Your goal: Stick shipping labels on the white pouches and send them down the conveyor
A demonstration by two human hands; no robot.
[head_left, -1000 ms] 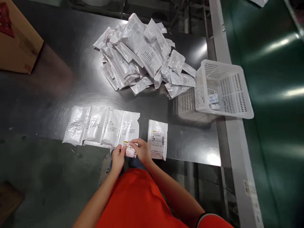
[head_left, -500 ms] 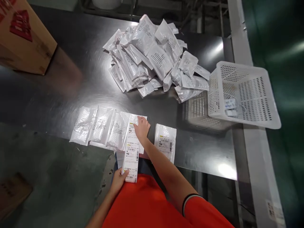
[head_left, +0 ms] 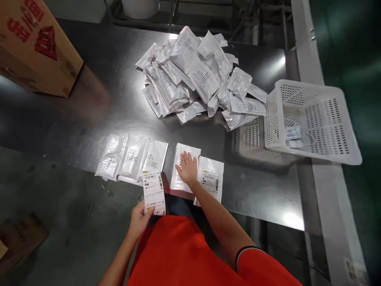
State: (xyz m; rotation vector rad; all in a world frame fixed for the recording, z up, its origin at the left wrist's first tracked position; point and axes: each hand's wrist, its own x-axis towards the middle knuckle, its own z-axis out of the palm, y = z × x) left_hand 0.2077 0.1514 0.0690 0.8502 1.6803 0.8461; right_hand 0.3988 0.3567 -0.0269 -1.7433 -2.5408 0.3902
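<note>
My left hand (head_left: 140, 217) is closed on a strip of printed shipping labels (head_left: 154, 190), thumb on top, at the table's front edge. Flat on a white bubble mailer (head_left: 176, 176) lies my right hand (head_left: 188, 169), fingers stretched out; it covers much of that mailer's face. Just right of it is a labelled bubble mailer (head_left: 210, 176), its barcode label showing, partly under my right forearm. To the left, a row of bubble mailers (head_left: 133, 155) lies overlapping, with printed text facing up. The strip's upper end overlaps the lower edge of the row's rightmost mailer in view.
A big heap of bubble mailers (head_left: 196, 75) covers the back middle of the metal table (head_left: 119, 107). A white perforated basket (head_left: 315, 149) with a few small items stands at the right edge. A cardboard box (head_left: 56, 59) stands at the back left.
My right hand has moved right with the mailer, away from the row and up beside the labelled one. The label strip in my left hand hangs free of that mailer and looks shorter.
</note>
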